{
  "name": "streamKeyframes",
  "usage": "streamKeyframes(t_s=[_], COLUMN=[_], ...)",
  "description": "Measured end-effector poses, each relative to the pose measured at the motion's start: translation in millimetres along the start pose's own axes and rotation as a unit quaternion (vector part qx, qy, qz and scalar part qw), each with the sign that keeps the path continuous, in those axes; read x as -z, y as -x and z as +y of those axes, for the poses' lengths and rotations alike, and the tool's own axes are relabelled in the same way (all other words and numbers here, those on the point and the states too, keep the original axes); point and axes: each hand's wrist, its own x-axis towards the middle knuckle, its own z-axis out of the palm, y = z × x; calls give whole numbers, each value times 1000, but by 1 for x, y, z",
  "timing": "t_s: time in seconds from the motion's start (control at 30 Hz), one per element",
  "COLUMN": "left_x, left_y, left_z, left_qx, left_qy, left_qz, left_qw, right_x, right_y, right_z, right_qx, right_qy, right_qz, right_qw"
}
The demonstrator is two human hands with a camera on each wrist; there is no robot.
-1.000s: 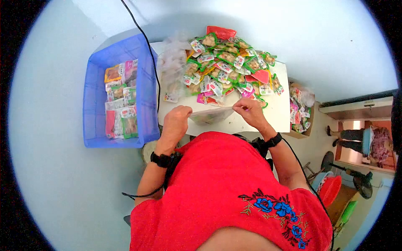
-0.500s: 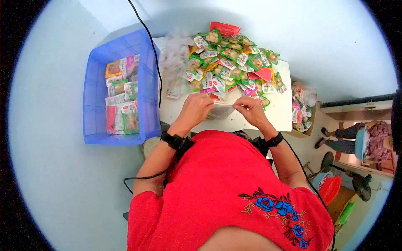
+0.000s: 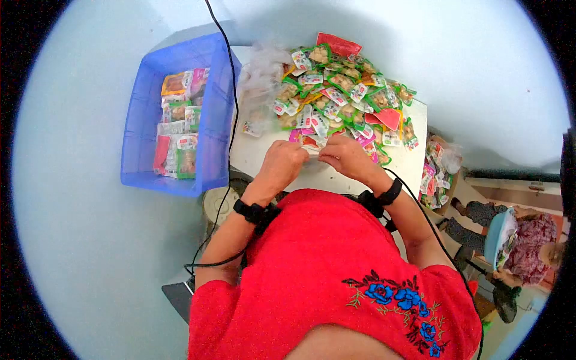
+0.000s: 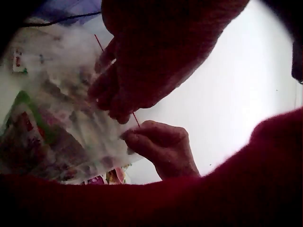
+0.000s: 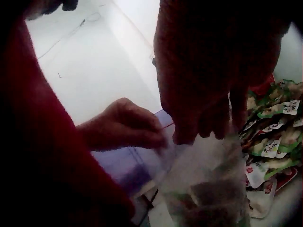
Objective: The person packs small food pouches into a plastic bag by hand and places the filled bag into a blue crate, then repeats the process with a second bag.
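Observation:
A clear plastic bag [image 4: 71, 123] with a thin red line along its top edge hangs from both hands, small packets showing through it. The left hand [image 3: 282, 165] pinches that edge, its fingers curled, in the head view. Close beside it the right hand [image 3: 351, 157] pinches the same edge between thumb and fingers. In the right wrist view the bag [image 5: 208, 189] hangs below the right hand [image 5: 218, 80], with the left hand [image 5: 125, 125] at the edge's other part. A heap of small food packets [image 3: 342, 90] lies on the white table [image 3: 258, 153] beyond the hands.
A blue crate [image 3: 138, 132] with several packets stands at the left, a black cable [image 3: 235, 108] across its side. Clear bags [image 3: 258, 72] lie beside the heap. At the right are a box of packets [image 3: 438, 174] and a person [image 3: 531, 240] holding a light blue basin [image 3: 497, 237].
The left hand has moved right along the bag's edge, close to the right hand. The head view has shifted slightly. The person at the right has come nearer with the basin.

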Motion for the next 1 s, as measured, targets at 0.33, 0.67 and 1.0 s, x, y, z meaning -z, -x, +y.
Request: streamKeyframes(t_s=[0.33,0.67,1.0], left_x=[44,3,10], left_y=[50,-2,23], left_z=[-28,1,15], left_qx=[196,60,160], left_qy=[-109,-9,-69], left_qz=[21,44,23], left_qw=[974,997,984], right_x=[8,2,28], right_y=[5,-13,-3], right_z=[19,15,43], right_qx=[0,65,-44], right_qy=[-13,-33,-91], right_qz=[-20,-60,-9], right_qw=[1000,996,995])
